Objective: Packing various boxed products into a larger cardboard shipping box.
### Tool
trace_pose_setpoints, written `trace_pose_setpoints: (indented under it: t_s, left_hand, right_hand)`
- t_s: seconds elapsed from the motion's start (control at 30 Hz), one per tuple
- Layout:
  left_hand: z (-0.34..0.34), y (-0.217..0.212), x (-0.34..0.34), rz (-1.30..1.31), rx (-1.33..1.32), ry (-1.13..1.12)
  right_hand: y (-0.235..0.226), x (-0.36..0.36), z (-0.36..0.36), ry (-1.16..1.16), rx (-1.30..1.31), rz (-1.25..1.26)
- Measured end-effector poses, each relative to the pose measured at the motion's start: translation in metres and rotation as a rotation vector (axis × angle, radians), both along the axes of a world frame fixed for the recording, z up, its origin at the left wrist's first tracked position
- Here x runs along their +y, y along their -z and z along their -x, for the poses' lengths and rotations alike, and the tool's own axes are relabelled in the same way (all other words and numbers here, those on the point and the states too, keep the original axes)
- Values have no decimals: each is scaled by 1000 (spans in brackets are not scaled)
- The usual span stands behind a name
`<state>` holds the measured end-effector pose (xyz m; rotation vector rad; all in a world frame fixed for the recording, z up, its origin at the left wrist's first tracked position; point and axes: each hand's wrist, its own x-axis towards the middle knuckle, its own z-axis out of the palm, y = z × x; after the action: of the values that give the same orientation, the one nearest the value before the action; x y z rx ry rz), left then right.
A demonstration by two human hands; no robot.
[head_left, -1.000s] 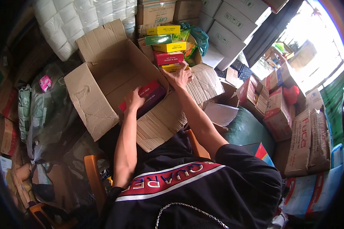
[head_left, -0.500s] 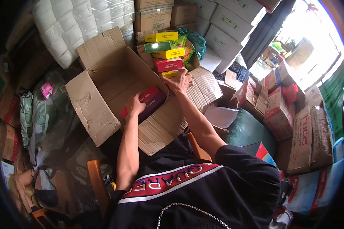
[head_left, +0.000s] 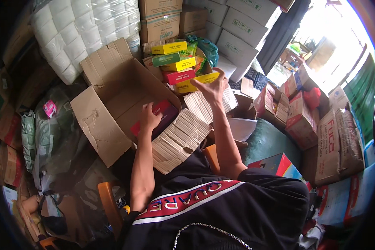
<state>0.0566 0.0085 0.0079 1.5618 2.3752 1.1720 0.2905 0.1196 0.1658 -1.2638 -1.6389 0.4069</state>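
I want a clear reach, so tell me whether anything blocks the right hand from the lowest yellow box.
Nothing visible does: the right hand is open right at the lowest yellow box, though whether they touch is unclear.

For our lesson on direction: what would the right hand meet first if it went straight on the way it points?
Probably the lowest yellow box in the stack of small boxes, which shows between the right hand's spread thumb and fingers, though the remaining gap is unclear.
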Motion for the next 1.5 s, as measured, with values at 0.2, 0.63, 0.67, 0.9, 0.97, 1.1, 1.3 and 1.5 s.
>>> trace_pose_setpoints:
  t_s: [0.2,0.63,0.67,0.9,0.97,1.1,1.3,1.5]
  left_hand:
    - [-27,-70,2,-463,63,287]
    - [-79,-166,-26,-662,193,388]
    - [-76,-163,-28,-633,47,416]
    - [-34,-154,-29,-728,22,206]
    - [-20,-148,-34,-655,12,159]
    - [0,-143,-35,-356,82,-129]
    - [31,-150,-25,-114,43,-133]
    - [62,-144,-3,254,109,-66]
  right_hand:
    - [-47,-23,-33,-48,102,-104]
    - [-73,-62,-16,-591,250,16]
    - [-70,-61,-13,-604,219,-31]
    - [-71,-57,7,-720,626,126]
    - [-71,-53,5,-679,675,144]
    - [-57,-29,-8,-566,952,156]
    - [-44,-1,-36,-272,1083,128]
    - [-35,10,-53,-85,1081,40]
